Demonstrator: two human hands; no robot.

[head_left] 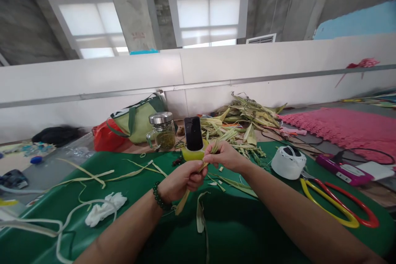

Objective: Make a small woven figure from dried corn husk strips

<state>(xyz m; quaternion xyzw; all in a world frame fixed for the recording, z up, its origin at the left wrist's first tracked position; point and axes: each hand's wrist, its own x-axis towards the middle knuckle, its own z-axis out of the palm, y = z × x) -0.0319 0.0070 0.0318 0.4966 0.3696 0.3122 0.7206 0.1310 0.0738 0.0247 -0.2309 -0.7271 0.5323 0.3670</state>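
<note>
Both hands meet over a green cloth [139, 198] in the middle of the view. My left hand [182, 180], with a dark bead bracelet [160, 199] on its wrist, is closed around a bundle of dried leaf strips [192, 181] whose ends hang down toward the cloth. My right hand [225, 156] pinches the upper part of the same strips between thumb and fingers. A loose pale strip [200, 214] lies on the cloth just below the hands.
A phone [193, 133] stands in a yellow tape roll [192, 154] behind the hands. A glass jar [162, 131], a green bag [136, 120], a pile of dried leaves [244, 121], a white roll [288, 162], scissors [337, 205] and a pink mat [346, 128] surround the work area.
</note>
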